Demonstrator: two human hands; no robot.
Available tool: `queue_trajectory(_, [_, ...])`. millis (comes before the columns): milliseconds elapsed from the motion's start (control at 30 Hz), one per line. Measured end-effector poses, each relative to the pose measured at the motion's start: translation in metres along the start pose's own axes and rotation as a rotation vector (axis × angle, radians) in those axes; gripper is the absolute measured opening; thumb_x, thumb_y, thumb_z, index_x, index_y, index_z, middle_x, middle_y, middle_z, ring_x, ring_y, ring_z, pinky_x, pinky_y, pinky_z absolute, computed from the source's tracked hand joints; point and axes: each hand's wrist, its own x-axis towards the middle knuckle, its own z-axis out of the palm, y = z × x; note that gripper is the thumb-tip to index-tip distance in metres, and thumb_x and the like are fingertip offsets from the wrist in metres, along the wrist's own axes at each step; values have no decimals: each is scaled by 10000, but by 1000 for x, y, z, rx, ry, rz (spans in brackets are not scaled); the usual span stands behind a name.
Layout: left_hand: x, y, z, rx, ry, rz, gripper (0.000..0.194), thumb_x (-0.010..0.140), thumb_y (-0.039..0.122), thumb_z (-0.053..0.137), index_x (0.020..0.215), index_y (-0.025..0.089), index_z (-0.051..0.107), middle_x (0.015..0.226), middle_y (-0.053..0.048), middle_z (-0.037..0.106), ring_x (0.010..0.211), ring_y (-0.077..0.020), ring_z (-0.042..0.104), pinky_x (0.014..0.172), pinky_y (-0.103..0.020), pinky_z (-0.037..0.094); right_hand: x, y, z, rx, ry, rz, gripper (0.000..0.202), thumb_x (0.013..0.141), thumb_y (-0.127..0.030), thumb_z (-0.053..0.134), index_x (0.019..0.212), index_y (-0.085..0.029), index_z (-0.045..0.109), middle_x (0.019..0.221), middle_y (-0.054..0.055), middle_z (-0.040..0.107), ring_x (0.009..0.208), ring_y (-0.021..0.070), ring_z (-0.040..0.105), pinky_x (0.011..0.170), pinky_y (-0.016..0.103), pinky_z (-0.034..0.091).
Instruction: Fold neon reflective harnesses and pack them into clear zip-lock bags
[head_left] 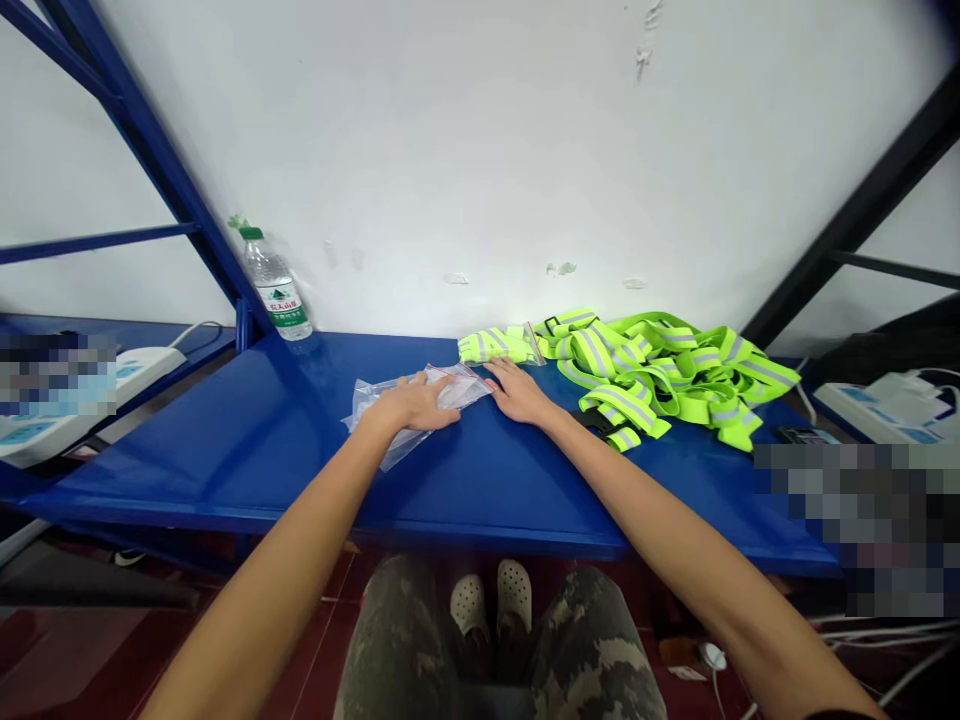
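Note:
Clear plastic bags [409, 436] lie on the blue table [300, 440], with a red line along one edge. My left hand [420, 402] rests on top of them, its fingers spread. Flat on the table at the bags' right corner is my right hand [517, 390], fingers apart and holding nothing. Just behind it, against the wall, sits a folded yellow-green strap bundle in a clear bag [495, 346]. A loose heap of yellow-green reflective straps [660, 365] with grey stripes spreads to the right of that bundle.
A water bottle [277, 290] with a green cap stands at the back left, near the blue frame [161, 150]. White power strips lie at the far left [142, 372] and far right [862, 410]. A white wall [450, 150] rises behind the table.

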Motion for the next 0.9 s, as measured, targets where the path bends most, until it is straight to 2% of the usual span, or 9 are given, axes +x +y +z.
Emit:
queue_trajectory(133, [0, 0, 1, 8, 75, 54, 869, 795, 686, 450, 1556, 384, 156, 1595, -177, 238, 1382, -516, 321, 1012, -636, 344, -7, -3, -18, -11, 57, -21, 444, 945, -289, 465, 1353, -134, 548, 1404, 117, 567, 1319, 243, 506, 1122, 387, 369])
queue_trajectory(300, [1, 5, -16, 28, 202, 97, 1062, 618, 795, 605, 1522, 318, 317, 1524, -191, 374, 1348, -516, 353, 1035, -701, 268, -42, -5, -73, -150, 247, 44, 320, 901, -349, 526, 1074, -143, 699, 1107, 110, 717, 1080, 271, 629, 979, 391, 463])
queue_trajectory(367, [0, 24, -21, -19, 371, 252, 1009, 653, 812, 572, 1477, 254, 407, 1453, -183, 471, 1336, -456, 399, 1079, -632, 284, -62, 0, -97, -249, 244, 55, 325, 877, -399, 560, 1020, -151, 714, 1061, 113, 720, 1052, 296, 625, 954, 415, 463])
queue_trajectory(467, [6, 73, -14, -208, 601, 526, 733, 827, 661, 507, 1372, 170, 506, 1345, -154, 579, 1253, -319, 526, 1071, -433, 392, -91, 15, -121, -366, 255, 136, 366, 831, -455, 607, 993, -147, 723, 1039, 140, 707, 1033, 326, 615, 940, 443, 455])
queue_trajectory(533, [17, 114, 0, -310, 615, 642, 575, 875, 552, 498, 1294, 161, 554, 1296, -130, 619, 1206, -274, 570, 1059, -382, 415, -106, 26, -124, -383, 302, 193, 391, 817, -452, 615, 1016, -132, 716, 1055, 159, 695, 1042, 333, 609, 952, 450, 450])
queue_trajectory(567, [24, 133, 8, -343, 594, 667, 588, 866, 541, 515, 1298, 144, 543, 1301, -143, 615, 1220, -280, 565, 1058, -383, 420, -111, 32, -123, -366, 328, 212, 389, 821, -438, 606, 1029, -125, 709, 1062, 161, 693, 1046, 329, 610, 959, 449, 449])
queue_trajectory(700, [48, 192, 31, -406, 383, 580, 856, 719, 579, 672, 1398, 124, 419, 1288, -190, 620, 1174, -363, 601, 926, -438, 503, -125, 47, -112, -202, 444, 179, 317, 840, -364, 572, 1032, -139, 685, 1055, 132, 698, 1038, 284, 629, 957, 419, 471])
queue_trajectory(800, [55, 202, 28, -433, 316, 618, 595, 738, 417, 669, 1258, 155, 546, 1165, -145, 687, 1065, -336, 658, 845, -395, 528, -131, 51, -111, -98, 545, 94, 283, 837, -351, 590, 1033, -162, 666, 1059, 116, 688, 1033, 259, 633, 953, 407, 485])
queue_trajectory(900, [51, 188, 8, -432, 439, 706, 302, 774, 269, 589, 1051, 160, 643, 1047, -119, 714, 992, -294, 671, 844, -368, 521, -134, 51, -117, -77, 628, 23, 283, 850, -368, 599, 1066, -191, 648, 1093, 108, 675, 1064, 255, 619, 982, 426, 474])
